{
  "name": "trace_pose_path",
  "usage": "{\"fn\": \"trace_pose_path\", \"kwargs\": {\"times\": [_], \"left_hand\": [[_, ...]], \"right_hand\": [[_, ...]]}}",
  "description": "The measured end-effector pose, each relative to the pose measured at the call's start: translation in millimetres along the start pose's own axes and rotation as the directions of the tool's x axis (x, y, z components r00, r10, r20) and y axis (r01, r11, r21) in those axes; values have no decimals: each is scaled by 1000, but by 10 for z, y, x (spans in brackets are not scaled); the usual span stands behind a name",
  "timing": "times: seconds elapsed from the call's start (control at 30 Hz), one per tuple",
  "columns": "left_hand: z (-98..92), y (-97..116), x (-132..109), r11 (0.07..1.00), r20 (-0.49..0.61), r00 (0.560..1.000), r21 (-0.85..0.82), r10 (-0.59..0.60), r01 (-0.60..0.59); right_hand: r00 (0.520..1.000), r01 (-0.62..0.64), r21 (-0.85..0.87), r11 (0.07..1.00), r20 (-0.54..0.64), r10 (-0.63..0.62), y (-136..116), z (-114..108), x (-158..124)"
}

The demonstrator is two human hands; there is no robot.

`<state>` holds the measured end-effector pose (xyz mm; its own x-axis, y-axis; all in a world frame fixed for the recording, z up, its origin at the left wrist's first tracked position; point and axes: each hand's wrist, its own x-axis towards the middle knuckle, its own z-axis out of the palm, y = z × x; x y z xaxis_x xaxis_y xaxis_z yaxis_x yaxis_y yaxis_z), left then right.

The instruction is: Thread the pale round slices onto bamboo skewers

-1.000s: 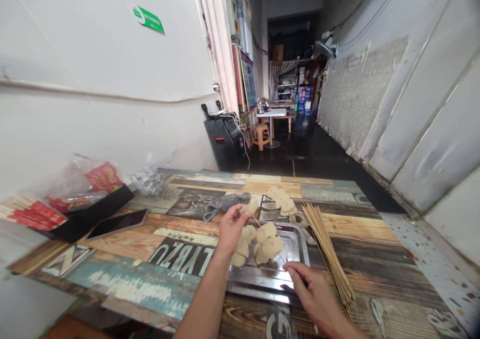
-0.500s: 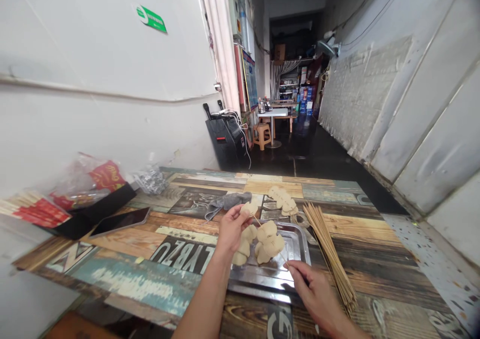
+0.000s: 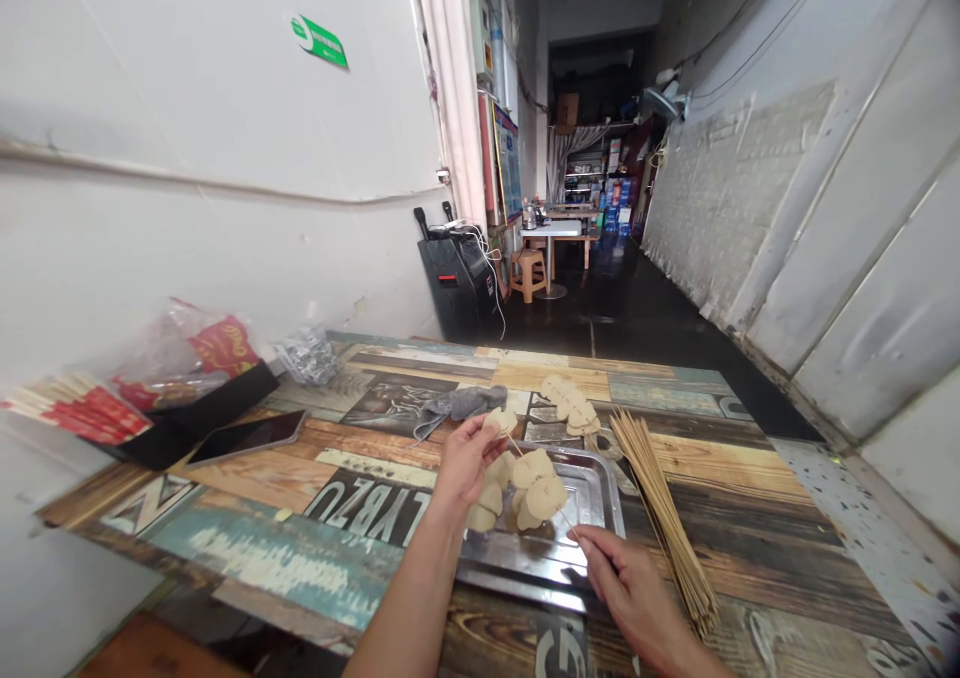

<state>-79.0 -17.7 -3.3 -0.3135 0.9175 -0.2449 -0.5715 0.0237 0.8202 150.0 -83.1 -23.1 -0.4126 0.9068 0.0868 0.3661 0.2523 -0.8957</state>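
My right hand [image 3: 616, 570] pinches the lower end of a thin wooden skewer [image 3: 568, 526]. Several pale, round flat slices [image 3: 541, 486] are threaded along it above the metal tray [image 3: 606, 548]. At the skewer's other end, my left hand [image 3: 469, 458] is closed on a pale slice [image 3: 501, 421]; the exact spot where the tip enters it is hard to make out. More pale slices [image 3: 489, 498] lie in the tray beneath, partly behind my left wrist. Beyond the tray, a row of overlapping slices [image 3: 568, 404] rests on the table.
A bundle of wooden skewers [image 3: 666, 518] lies right of the tray. Behind my left hand is a grey cloth [image 3: 457, 405]. To the left are a phone [image 3: 247, 436], a black holder [image 3: 202, 413] with wrapped chopsticks [image 3: 79, 408], and a clear plastic bag [image 3: 307, 355].
The view has shifted slightly. Both hands keep their holds on the slice and skewer, and the threaded slices have turned a little and sit slightly differently.
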Motion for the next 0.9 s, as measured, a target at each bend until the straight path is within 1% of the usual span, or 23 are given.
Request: {"fn": "trace_pose_path", "kwargs": {"times": [0.1,0.23,0.3,0.43,0.57,0.9], "left_hand": [[-12,3,0,1000,17,1000,-8,-20,20],[-13,25,-5,995,42,997,-64,-69,71],[-4,39,-8,992,25,996,-88,-86,88],[11,53,-10,990,-21,996,-112,-86,83],[7,49,-7,991,-23,996,-110,-85,82],[-17,-9,1,991,35,992,-60,-119,120]], "right_hand": [[1000,15,-29,999,-19,-15,-9,-8,7],[999,27,-43,999,-33,-28,-9,-11,15],[999,33,-39,999,-29,-34,-5,-10,18],[1000,23,-26,999,-10,-23,4,-8,19],[1000,12,-31,999,-6,-12,15,-17,13],[1000,-15,-33,999,-20,14,30,1,24]]}}
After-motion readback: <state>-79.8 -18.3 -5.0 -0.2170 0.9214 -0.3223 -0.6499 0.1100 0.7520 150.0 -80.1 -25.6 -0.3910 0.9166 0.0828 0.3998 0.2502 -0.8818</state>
